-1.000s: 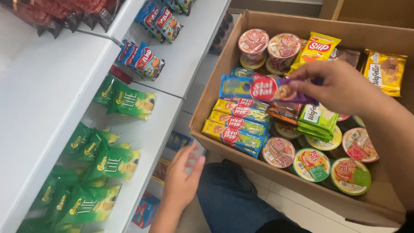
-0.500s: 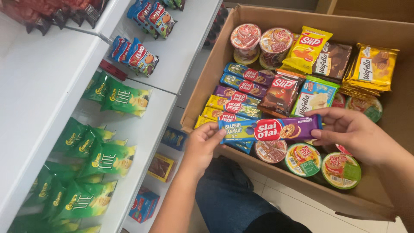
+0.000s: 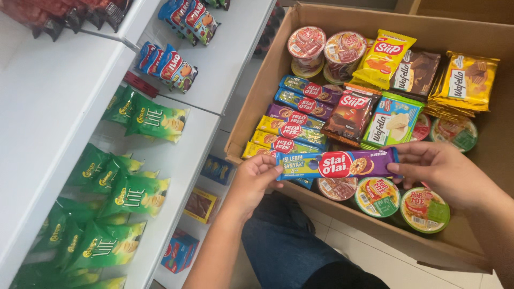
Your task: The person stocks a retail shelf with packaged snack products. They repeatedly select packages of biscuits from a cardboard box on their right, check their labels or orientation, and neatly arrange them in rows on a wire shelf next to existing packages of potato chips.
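Note:
I hold a long purple and blue biscuit pack (image 3: 337, 164) flat between both hands, just above the near edge of a cardboard box (image 3: 251, 115). My left hand (image 3: 254, 181) grips its left end and my right hand (image 3: 443, 170) grips its right end. Under the pack, inside the box, lie several more long biscuit packs (image 3: 292, 128) in blue, purple and yellow.
The box also holds round cup snacks (image 3: 425, 208), yellow wafer packs (image 3: 465, 80), a green wafer pack (image 3: 392, 121) and brown packs. To the left, white shelves (image 3: 64, 101) carry green chip bags (image 3: 155, 122) and blue snack bags (image 3: 167, 67). Small boxes (image 3: 179, 250) stand on a lower shelf.
My right hand lifted the long pack out of the box and drew it toward the near edge. My left hand rose from the lower shelf and took hold of its left end.

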